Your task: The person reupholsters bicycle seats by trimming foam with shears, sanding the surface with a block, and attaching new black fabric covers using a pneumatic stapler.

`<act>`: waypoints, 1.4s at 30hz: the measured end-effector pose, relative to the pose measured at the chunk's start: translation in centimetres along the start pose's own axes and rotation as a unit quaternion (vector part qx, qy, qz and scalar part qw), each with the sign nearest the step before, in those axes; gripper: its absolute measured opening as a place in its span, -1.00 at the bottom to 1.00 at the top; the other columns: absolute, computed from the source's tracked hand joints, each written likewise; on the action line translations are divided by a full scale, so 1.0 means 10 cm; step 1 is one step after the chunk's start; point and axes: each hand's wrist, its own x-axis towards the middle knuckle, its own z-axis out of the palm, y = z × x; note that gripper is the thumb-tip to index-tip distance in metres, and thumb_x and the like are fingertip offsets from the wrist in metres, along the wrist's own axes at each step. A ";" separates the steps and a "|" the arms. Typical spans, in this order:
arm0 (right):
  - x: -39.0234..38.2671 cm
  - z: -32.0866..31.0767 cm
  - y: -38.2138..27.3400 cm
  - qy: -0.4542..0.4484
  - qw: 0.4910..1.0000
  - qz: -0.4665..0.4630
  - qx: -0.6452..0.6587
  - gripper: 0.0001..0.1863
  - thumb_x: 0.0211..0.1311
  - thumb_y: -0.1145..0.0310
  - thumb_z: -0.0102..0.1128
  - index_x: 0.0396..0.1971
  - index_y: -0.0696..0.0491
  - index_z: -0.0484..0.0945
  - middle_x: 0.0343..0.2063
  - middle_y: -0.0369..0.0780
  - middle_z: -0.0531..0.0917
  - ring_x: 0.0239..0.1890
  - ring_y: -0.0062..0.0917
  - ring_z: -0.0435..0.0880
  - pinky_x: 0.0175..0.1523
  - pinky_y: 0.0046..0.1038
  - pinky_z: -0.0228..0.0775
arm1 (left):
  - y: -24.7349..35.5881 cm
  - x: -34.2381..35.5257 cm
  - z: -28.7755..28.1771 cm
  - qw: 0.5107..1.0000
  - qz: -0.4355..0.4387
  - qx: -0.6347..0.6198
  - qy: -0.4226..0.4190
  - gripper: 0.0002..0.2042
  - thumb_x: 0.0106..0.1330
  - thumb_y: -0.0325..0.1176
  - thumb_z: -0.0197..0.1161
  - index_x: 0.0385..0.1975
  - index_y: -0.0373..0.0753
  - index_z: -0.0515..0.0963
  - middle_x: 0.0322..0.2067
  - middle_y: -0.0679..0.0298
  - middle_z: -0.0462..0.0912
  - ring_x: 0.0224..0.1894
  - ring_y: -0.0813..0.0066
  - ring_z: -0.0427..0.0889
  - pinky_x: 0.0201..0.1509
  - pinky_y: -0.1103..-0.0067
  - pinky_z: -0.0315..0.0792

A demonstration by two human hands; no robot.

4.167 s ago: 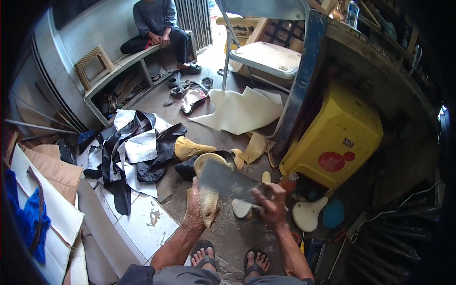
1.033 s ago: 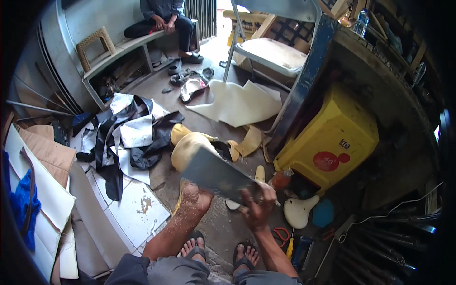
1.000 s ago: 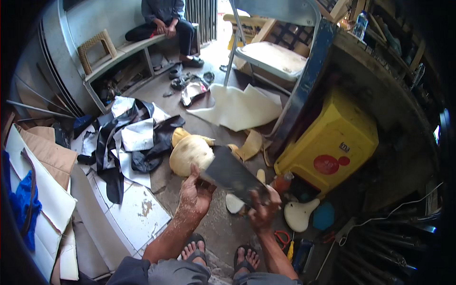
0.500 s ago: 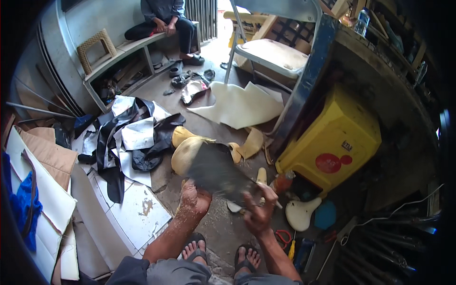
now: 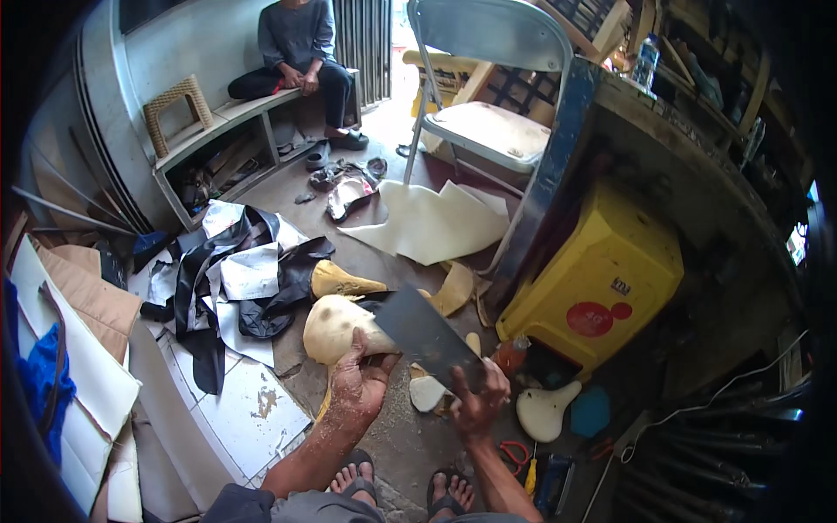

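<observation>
A cream foam bicycle saddle (image 5: 331, 329) with brownish spots on top is gripped at its near side by my left hand (image 5: 362, 388), thumb over the foam. My right hand (image 5: 478, 401) is closed round the near end of a dark grey, flat, rectangular tool (image 5: 425, 333). That tool slants up and left, its far end beside the saddle's right side; whether they touch I cannot tell. Its working face is hidden. Pale crumbs dust my left forearm and the floor. Beyond the saddle lies a yellowish foam saddle piece (image 5: 344, 280).
Black and white sheet scraps (image 5: 248, 275) lie left. A white sheet (image 5: 427, 222) lies under a folding chair (image 5: 488, 131). At right are a tipped yellow plastic stool (image 5: 602, 279), a cream saddle (image 5: 545, 411) and red-handled scissors (image 5: 513, 455). A person (image 5: 301, 52) sits on the far bench.
The dark tool, blurred across the saddle before, has shifted right and down, uncovering more foam. My right hand has lowered slightly; the left still holds the saddle. The view has shifted a little.
</observation>
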 end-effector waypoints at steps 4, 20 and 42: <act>-0.05 0.00 0.02 -0.003 1.000 -0.006 -0.006 -0.18 -0.12 0.46 0.23 0.29 -0.41 0.59 0.25 -0.05 0.39 0.31 -0.06 0.36 0.35 0.03 0.14 | -0.02 -0.04 0.00 0.999 0.031 0.010 0.034 -0.68 0.49 -0.38 0.23 0.19 -0.26 0.44 0.06 0.15 0.63 0.19 0.22 0.61 0.31 0.22 0.55; -0.79 -0.04 -0.09 -0.439 0.894 0.086 -0.013 -0.19 0.09 0.24 0.49 0.41 -0.33 0.41 0.22 -0.02 0.45 0.24 -0.05 0.44 0.30 0.06 0.28 | 0.35 -0.06 0.06 0.995 0.020 -0.034 -0.089 -0.52 0.42 -0.34 0.34 0.29 -0.25 0.40 0.23 0.10 0.55 0.33 0.09 0.50 0.50 0.09 0.36; 0.57 -0.12 -0.39 -0.143 0.664 0.377 0.630 -0.77 0.52 0.35 0.21 -0.11 0.24 0.58 -0.33 -0.22 0.70 -0.27 -0.58 0.75 -0.09 -0.47 0.69 | 0.11 -0.06 0.03 0.988 -0.009 -0.011 -0.152 -0.48 0.47 -0.33 0.27 0.37 -0.27 0.31 0.29 0.05 0.50 0.37 0.08 0.47 0.50 0.02 0.34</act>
